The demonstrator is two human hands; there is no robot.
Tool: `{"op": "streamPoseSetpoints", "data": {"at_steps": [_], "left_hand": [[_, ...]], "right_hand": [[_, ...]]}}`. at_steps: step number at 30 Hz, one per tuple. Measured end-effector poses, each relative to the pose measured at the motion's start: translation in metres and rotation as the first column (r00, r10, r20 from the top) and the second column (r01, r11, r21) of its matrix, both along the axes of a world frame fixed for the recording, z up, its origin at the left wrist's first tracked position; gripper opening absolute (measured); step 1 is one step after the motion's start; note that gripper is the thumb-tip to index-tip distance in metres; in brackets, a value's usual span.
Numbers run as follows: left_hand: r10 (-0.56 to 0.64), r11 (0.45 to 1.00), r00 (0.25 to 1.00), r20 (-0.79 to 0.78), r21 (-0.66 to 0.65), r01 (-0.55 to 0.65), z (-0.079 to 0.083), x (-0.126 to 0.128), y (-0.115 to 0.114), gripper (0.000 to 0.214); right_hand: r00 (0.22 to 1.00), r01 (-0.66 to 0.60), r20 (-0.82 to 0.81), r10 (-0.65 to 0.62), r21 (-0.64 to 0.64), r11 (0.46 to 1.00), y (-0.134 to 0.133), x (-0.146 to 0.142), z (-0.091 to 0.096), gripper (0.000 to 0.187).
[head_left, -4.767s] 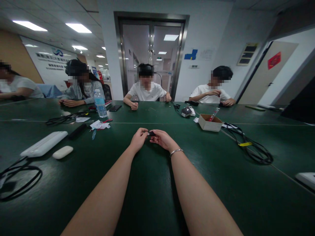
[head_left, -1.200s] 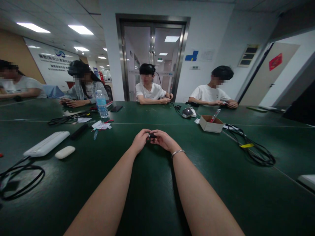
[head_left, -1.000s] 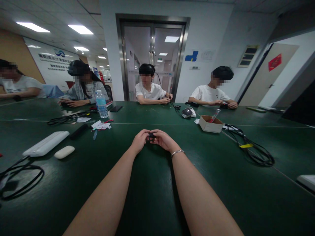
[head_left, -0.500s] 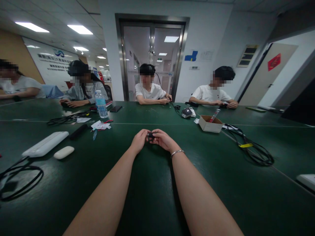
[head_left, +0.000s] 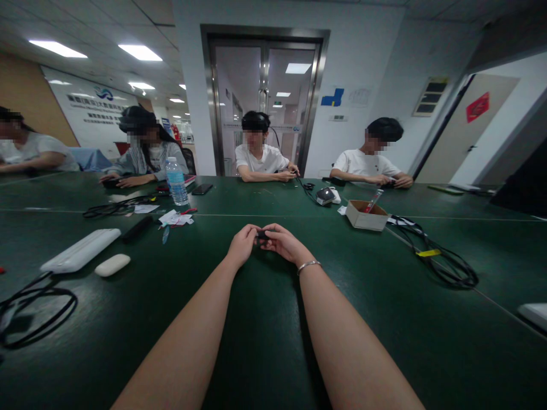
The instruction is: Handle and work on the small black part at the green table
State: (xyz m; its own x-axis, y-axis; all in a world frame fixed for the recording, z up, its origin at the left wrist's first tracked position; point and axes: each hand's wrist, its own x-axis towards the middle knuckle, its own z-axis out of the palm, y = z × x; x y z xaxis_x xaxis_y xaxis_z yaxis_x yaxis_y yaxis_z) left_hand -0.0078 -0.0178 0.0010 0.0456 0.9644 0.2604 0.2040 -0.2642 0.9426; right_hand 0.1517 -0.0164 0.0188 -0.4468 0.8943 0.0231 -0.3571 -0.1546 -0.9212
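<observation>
Both my arms stretch out over the dark green table (head_left: 265,319). My left hand (head_left: 241,244) and my right hand (head_left: 284,242) meet at the middle, fingers curled and pinched on a small black object (head_left: 262,234) held between them just above the table top. What the object is stays too small to make out. A silver bracelet (head_left: 308,264) sits on my right wrist.
Left: a white power strip (head_left: 79,249), a white oval case (head_left: 111,264), a black cable loop (head_left: 34,307), a water bottle (head_left: 175,181). Right: a small cardboard box (head_left: 366,215) and coiled black cables (head_left: 444,262). Several other people sit at the far side.
My hands have stayed in place, the fingers shifting slightly on the small black object. The person opposite has drawn both hands together on the table.
</observation>
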Motion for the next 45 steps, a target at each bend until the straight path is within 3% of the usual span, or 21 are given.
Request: {"op": "streamPoseSetpoints", "data": {"at_steps": [26, 31, 45], "left_hand": [[-0.024, 0.999, 0.998, -0.053, 0.039, 0.026, 0.0026, 0.0005, -0.0018, 0.032], [-0.024, 0.999, 1.000, 0.009, -0.022, 0.024, 0.0015, 0.0010, -0.0011, 0.024], [-0.040, 0.999, 0.999, 0.037, -0.014, 0.040, 0.0022, 0.0011, -0.0016, 0.025]], "right_hand": [[1.000, -0.005, 0.005, 0.005, 0.010, 1.000, 0.0006, -0.0001, -0.0009, 0.012], [1.000, -0.005, -0.001, 0.005, 0.009, 1.000, 0.0003, -0.0001, -0.0005, 0.012], [1.000, -0.015, 0.015, 0.015, 0.022, 1.000, -0.0005, 0.0008, 0.0006, 0.010]]}}
